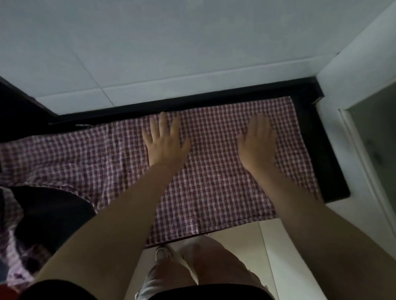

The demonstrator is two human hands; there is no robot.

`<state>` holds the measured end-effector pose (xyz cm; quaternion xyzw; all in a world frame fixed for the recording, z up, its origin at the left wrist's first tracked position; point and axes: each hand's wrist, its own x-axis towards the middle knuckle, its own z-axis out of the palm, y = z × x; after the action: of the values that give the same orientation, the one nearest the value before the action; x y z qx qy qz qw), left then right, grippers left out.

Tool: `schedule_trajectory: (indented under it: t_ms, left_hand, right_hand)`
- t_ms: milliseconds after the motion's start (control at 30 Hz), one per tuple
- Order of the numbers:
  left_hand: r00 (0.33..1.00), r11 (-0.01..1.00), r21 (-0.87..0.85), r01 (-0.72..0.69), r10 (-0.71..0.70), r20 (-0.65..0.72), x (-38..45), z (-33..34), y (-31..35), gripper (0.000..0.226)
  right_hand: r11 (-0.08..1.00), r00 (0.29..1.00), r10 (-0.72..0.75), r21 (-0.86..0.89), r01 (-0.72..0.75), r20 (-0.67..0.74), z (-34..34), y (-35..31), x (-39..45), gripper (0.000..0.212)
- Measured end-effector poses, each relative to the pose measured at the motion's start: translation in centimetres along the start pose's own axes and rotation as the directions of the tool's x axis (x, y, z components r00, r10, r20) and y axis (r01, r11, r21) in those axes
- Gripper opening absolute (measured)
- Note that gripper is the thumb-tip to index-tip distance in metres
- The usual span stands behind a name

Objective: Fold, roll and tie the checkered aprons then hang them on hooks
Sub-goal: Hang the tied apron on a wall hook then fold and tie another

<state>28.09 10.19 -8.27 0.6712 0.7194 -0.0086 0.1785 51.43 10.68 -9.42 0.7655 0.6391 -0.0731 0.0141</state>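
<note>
Apron (219, 184) lies spread on black table (323, 143); we press left hand (165, 143) and right hand (257, 142) flat, fingers straight, holding nothing.

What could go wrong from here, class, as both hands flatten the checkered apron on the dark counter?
The apron's front edge overhangs the counter, so it might slide off. Its left end droops crumpled over the side and could drag the cloth askew. The left hand and right hand only press flat, gripping nothing.

both hands (212, 143) flat on the checkered apron (219, 184) — dark counter (321, 144) beneath.
</note>
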Motion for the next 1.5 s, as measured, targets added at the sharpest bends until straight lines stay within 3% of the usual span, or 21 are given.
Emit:
schedule_trajectory:
  t_ms: [67, 133, 200, 267, 333, 400, 500, 567, 633, 733, 867, 933, 1100, 1233, 1367, 1433, 1500]
  left_hand:
    - [0.997, 0.998, -0.015, -0.061, 0.06, -0.052, -2.9, 0.9, 0.3, 0.061]
    - [0.99, 0.99, 0.013, -0.138, 0.138, -0.02, -6.2, 2.4, -0.8, 0.059]
    - [0.982, 0.979, 0.086, -0.183, 0.179, 0.06, -8.5, 3.6, -3.6, 0.061]
    - [0.977, 0.965, 0.17, -0.2, 0.183, 0.108, -10.4, 3.3, -7.3, 0.064]
    - [0.982, 0.961, 0.221, -0.166, 0.139, 0.131, -10.8, 2.8, -9.2, 0.064]
    - [0.989, 0.972, 0.203, -0.119, 0.099, 0.106, -11.8, 2.1, -8.8, 0.065]
    - [0.983, 0.981, 0.072, -0.182, 0.18, 0.034, -13.7, 1.0, -4.9, 0.059]
    - [0.962, 0.963, 0.061, -0.263, 0.258, 0.09, -15.8, 1.2, -2.6, 0.057]
    - [0.949, 0.942, 0.195, -0.274, 0.231, 0.217, -17.4, 2.1, -1.4, 0.077]
    - [0.948, 0.887, 0.385, -0.256, 0.152, 0.281, -18.9, 3.8, -0.8, 0.094]
    - [0.967, 0.914, 0.369, -0.17, 0.083, 0.239, -20.1, 4.7, 0.7, 0.085]
    - [0.972, 0.931, 0.341, -0.132, 0.054, 0.228, -20.5, 4.6, 1.6, 0.079]
    - [0.978, 0.958, 0.286, -0.04, -0.021, 0.207, -19.9, 1.9, 1.1, 0.047]
    - [0.934, 0.924, 0.326, 0.201, -0.281, 0.219, -20.0, -0.4, 1.2, 0.026]
    - [0.879, 0.919, 0.203, 0.339, -0.386, 0.281, -19.3, -2.7, 0.7, 0.021]
    - [0.836, 0.929, 0.167, 0.331, -0.37, 0.405, -18.5, -4.1, 0.3, 0.027]
    - [0.743, 0.911, 0.137, 0.39, -0.399, 0.537, -17.0, -5.3, -0.1, 0.036]
  right_hand:
    - [0.962, 0.962, -0.269, 0.062, 0.266, 0.043, 0.4, -3.0, -3.2, 0.058]
    - [0.915, 0.906, -0.404, 0.044, 0.401, 0.125, 1.6, -3.5, -6.9, 0.056]
    - [0.962, 0.952, -0.261, -0.042, 0.271, 0.158, 2.1, -1.2, -8.9, 0.058]
    - [0.993, 0.989, 0.071, -0.1, -0.058, 0.132, 1.4, 2.2, -10.8, 0.065]
    - [0.941, 0.929, 0.332, -0.128, -0.314, 0.163, -0.1, 5.1, -11.0, 0.072]
    - [0.922, 0.916, 0.367, -0.19, -0.337, 0.16, -1.2, 5.4, -12.0, 0.071]
    - [0.998, 0.999, -0.006, -0.069, 0.009, 0.048, -1.8, 2.2, -13.4, 0.047]
    - [0.962, 0.955, -0.27, -0.015, 0.274, 0.12, -2.1, -0.4, -15.1, 0.065]
    - [0.89, 0.876, -0.408, -0.101, 0.444, 0.259, -0.7, -1.4, -16.8, 0.087]
    - [0.837, 0.839, -0.412, -0.217, 0.503, 0.356, 1.8, 0.0, -19.7, 0.099]
    - [0.82, 0.825, -0.545, -0.113, 0.561, 0.148, 2.1, 1.9, -19.8, 0.08]
    - [0.806, 0.799, -0.581, -0.029, 0.591, 0.155, 1.2, 2.9, -19.3, 0.067]
    - [0.889, 0.88, -0.426, -0.082, 0.45, 0.212, -1.6, 5.3, -18.4, 0.039]
    - [0.96, 0.942, -0.204, -0.133, 0.246, 0.267, -4.6, 7.0, -15.9, 0.021]
    - [0.948, 0.894, -0.201, -0.152, 0.281, 0.399, -8.2, 7.0, -12.8, 0.01]
    - [0.951, 0.824, -0.203, -0.095, 0.295, 0.528, -9.4, 7.1, -10.8, 0.014]
    - [0.964, 0.764, -0.161, -0.066, 0.257, 0.625, -10.8, 7.0, -9.0, 0.026]
